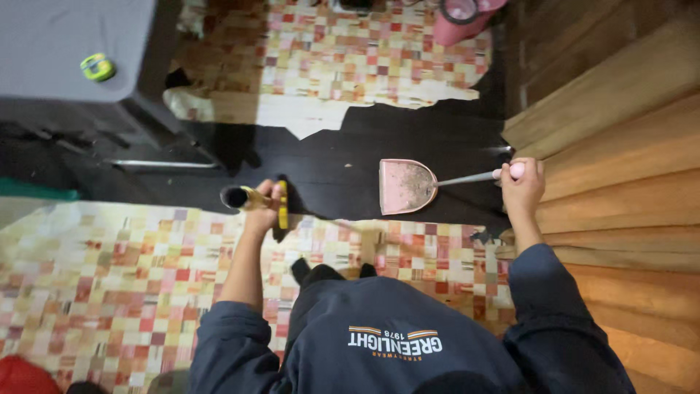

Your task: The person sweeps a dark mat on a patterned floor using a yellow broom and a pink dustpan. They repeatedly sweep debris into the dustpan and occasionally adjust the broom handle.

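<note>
The person's left hand (264, 204) is wrapped round a yellow-handled brush (255, 198) and the right hand (522, 188) clenched on the pink dustpan (405, 186) handle, pan flat on the dark floor (328, 157) w/ dust already inside, specks left nearby, approx. mid-sweep.

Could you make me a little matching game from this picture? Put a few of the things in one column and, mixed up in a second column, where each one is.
Things:
1. pink dustpan
2. hand brush
3. green round object
4. wooden planks

Places:
A. on the grey surface at upper left
B. held in the left hand
C. stacked along the right side
D. on the dark floor, its handle in the right hand

Pairs: 1-D, 2-B, 3-A, 4-C
</note>
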